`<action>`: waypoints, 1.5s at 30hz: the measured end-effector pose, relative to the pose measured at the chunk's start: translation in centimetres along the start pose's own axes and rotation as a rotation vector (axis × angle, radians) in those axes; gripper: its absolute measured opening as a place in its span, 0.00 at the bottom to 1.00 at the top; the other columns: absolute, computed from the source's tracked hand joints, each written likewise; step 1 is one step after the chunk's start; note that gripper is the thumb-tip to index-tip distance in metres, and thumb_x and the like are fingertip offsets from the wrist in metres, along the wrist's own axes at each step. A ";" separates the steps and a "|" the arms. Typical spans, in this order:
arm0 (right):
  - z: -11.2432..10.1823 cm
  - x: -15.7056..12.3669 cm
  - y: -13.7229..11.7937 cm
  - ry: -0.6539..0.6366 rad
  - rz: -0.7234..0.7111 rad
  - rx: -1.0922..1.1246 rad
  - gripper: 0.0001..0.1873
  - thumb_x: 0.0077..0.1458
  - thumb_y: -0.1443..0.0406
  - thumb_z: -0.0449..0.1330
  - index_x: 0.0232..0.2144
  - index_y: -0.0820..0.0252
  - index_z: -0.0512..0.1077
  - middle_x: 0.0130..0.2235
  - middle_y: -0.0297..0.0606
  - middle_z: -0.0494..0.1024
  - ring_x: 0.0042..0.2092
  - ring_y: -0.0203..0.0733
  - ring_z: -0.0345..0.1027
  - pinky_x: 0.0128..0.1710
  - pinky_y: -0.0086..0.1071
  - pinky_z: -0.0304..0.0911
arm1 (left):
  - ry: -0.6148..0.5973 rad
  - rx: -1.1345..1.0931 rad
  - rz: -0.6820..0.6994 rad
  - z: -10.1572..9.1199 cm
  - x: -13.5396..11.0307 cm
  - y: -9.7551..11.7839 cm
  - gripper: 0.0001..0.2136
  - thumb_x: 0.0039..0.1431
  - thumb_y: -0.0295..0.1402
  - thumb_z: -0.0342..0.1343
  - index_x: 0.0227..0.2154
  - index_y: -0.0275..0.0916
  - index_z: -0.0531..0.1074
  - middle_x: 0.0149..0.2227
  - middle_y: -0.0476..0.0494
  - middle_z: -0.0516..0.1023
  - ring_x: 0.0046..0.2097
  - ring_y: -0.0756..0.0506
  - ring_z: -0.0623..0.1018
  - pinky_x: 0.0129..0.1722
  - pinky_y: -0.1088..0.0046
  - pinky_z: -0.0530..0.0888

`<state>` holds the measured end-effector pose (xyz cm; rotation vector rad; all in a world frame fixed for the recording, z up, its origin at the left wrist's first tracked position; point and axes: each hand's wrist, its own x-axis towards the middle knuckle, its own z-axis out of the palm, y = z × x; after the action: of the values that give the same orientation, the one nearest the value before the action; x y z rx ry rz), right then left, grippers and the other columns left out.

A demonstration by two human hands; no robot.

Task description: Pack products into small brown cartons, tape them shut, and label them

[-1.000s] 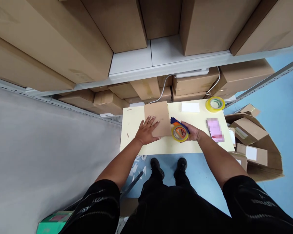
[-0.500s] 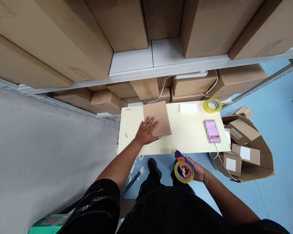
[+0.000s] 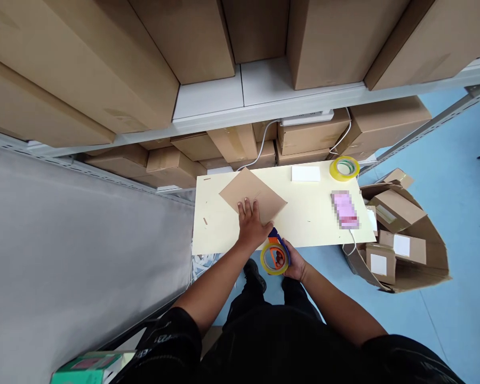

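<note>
Cardboard package: a flat, brown, four-sided cardboard package [image 3: 254, 188] lies at ten o'clock on a pale yellow rectangular tabletop [image 3: 316, 205], turned like a diamond.
Left hand: the left hand [image 3: 253, 229] rests palm down, fingers slightly spread, over the package's six o'clock corner.
Right hand: the right hand [image 3: 295, 262] grips a blue-and-orange tape dispenser loaded with a yellow roll [image 3: 275, 246], at six o'clock by the table's near edge; its tip is close to the left thumb, contact unclear.
Progress: the package seems folded flat and shut; no tape strip can be made out on its visible face, so taping appears not yet done there.
Tabletop: a white rectangular block [image 3: 306, 174] sits at one o'clock, a spare yellow tape roll [image 3: 333, 169] at two, a blurred pink oblong [image 3: 344, 209] at three.
Beyond: an open brown carton [image 3: 438, 240] holds small boxes at four o'clock; large brown boxes [image 3: 336, 42] fill shelving at twelve.
</note>
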<state>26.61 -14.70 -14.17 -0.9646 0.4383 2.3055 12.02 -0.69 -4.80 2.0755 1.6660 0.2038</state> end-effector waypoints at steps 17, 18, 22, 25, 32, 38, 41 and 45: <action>-1.4 -2.8 -6.9 0.012 -0.004 -0.155 0.32 0.65 0.38 0.50 0.31 0.57 0.75 0.20 0.35 0.74 0.28 0.45 0.72 0.44 0.51 0.74 | -0.213 0.323 0.345 -6.0 1.8 -1.2 0.21 0.64 0.45 0.63 0.54 0.40 0.75 0.63 0.29 0.71 0.62 0.29 0.70 0.62 0.50 0.68; -1.6 -3.2 -8.7 0.004 0.003 -0.190 0.33 0.65 0.38 0.50 0.33 0.58 0.76 0.23 0.37 0.76 0.30 0.47 0.73 0.44 0.53 0.74 | -0.181 0.329 0.309 -5.5 1.7 -0.2 0.21 0.65 0.47 0.61 0.52 0.38 0.76 0.60 0.27 0.74 0.60 0.28 0.71 0.60 0.49 0.69; -2.0 -4.7 -15.1 0.041 0.011 -0.294 0.30 0.64 0.39 0.55 0.37 0.60 0.75 0.27 0.40 0.79 0.32 0.48 0.74 0.43 0.53 0.75 | -0.116 0.293 0.210 -4.4 1.9 2.1 0.23 0.66 0.52 0.58 0.50 0.36 0.78 0.53 0.27 0.76 0.59 0.29 0.71 0.59 0.50 0.68; -1.8 -5.0 -17.6 0.053 0.002 -0.317 0.25 0.65 0.44 0.58 0.36 0.59 0.74 0.26 0.39 0.78 0.31 0.46 0.73 0.42 0.49 0.75 | -0.220 0.267 0.346 -6.5 3.1 -0.1 0.23 0.62 0.50 0.62 0.56 0.47 0.77 0.67 0.37 0.69 0.70 0.28 0.60 0.68 0.46 0.58; -1.1 -4.6 -16.9 0.093 -0.061 -0.322 0.22 0.66 0.46 0.58 0.37 0.59 0.73 0.29 0.40 0.80 0.32 0.46 0.74 0.40 0.46 0.76 | -0.531 0.330 0.593 -12.1 7.5 -8.9 0.48 0.46 0.46 0.71 0.72 0.55 0.59 0.77 0.47 0.51 0.77 0.32 0.45 0.73 0.48 0.42; -1.3 -4.2 -16.0 0.133 -0.004 -0.336 0.26 0.64 0.41 0.57 0.34 0.58 0.74 0.26 0.39 0.78 0.30 0.45 0.73 0.41 0.47 0.76 | -0.297 0.390 0.677 -8.6 6.5 -11.2 0.37 0.64 0.52 0.58 0.73 0.48 0.58 0.76 0.42 0.51 0.77 0.31 0.42 0.73 0.44 0.39; -1.5 -4.1 -15.3 0.113 0.038 -0.331 0.30 0.63 0.38 0.55 0.39 0.58 0.75 0.30 0.41 0.80 0.36 0.49 0.76 0.45 0.53 0.75 | -0.178 0.400 0.677 -7.0 5.8 -12.0 0.34 0.69 0.52 0.51 0.73 0.46 0.57 0.76 0.41 0.52 0.77 0.32 0.43 0.73 0.44 0.42; -2.2 -4.5 -12.7 0.044 0.006 -0.270 0.33 0.64 0.37 0.51 0.43 0.58 0.75 0.33 0.42 0.81 0.39 0.52 0.77 0.48 0.57 0.72 | -0.147 0.402 0.686 -6.4 5.7 -12.5 0.34 0.70 0.53 0.50 0.73 0.45 0.57 0.76 0.42 0.52 0.77 0.32 0.43 0.73 0.47 0.45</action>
<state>38.37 -7.76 -13.27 -1.1442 0.1477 2.3937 -0.11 8.31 -5.64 2.8271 0.9049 -0.0785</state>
